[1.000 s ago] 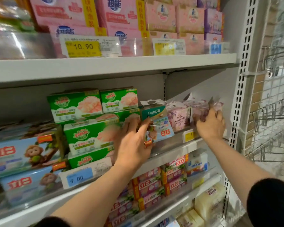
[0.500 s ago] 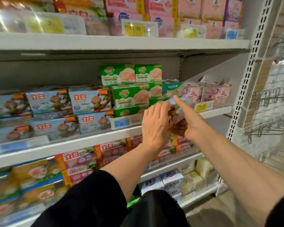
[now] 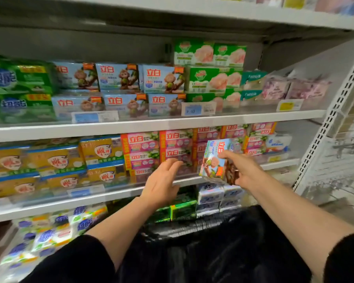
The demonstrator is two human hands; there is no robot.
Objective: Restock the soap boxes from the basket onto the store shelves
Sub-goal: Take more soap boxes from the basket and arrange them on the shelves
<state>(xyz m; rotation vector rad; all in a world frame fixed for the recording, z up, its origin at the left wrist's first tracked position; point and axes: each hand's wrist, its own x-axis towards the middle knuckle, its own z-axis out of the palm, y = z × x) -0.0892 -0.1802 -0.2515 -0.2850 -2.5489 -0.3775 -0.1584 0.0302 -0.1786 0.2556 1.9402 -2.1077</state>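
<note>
Right hand (image 3: 246, 170) grips a tilted monkey-print soap box (image 3: 217, 160), fingers curled round it, left hand (image 3: 161, 183) outstretched with fingers loose, lower shelves blurred.

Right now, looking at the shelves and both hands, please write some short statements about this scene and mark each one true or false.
1. The right hand holds a blue monkey soap box. True.
2. The left hand grips a green box. False: it is open and holds nothing.
3. The held box is tilted. True.
4. Matching blue monkey soap boxes sit on the shelf above the hands. True.
5. The held box already rests on a shelf. False: it is in the air, in front of the pink boxes.
</note>
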